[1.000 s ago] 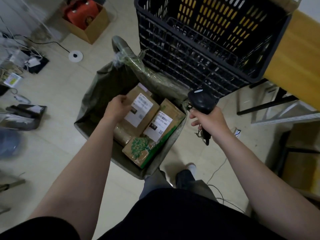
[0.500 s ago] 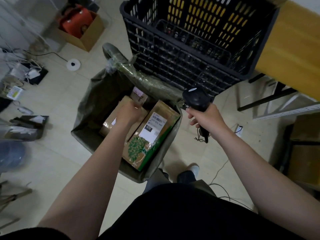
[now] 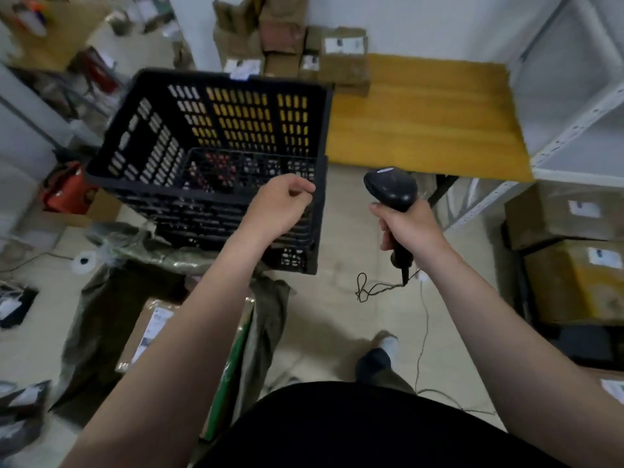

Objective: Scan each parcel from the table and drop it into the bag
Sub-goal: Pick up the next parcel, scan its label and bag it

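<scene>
My right hand [image 3: 407, 224] grips the handle of a black barcode scanner [image 3: 391, 190], whose cable hangs to the floor. My left hand [image 3: 278, 206] is raised in front of the black plastic crate [image 3: 152, 140], fingers loosely curled and holding nothing. Below, the olive bag [image 3: 101, 309] stands open on the floor with a cardboard parcel [image 3: 148, 329] bearing a white label inside; my left forearm hides part of it. Several brown parcels [image 3: 344, 59] are stacked at the far end of the yellow wooden table [image 3: 425, 119].
White metal shelving [image 3: 574, 106] stands on the right, with labelled cardboard boxes [image 3: 570, 265] beneath it. An orange item in a box [image 3: 67, 194] sits left of the crate. Cables and clutter [image 3: 17, 298] lie on the floor at left. My foot [image 3: 381, 349] is near the scanner cable.
My left hand has left the parcel in the bag and risen to the crate's front. The view has swung up from the bag toward the table. The scanner stays in my right hand.
</scene>
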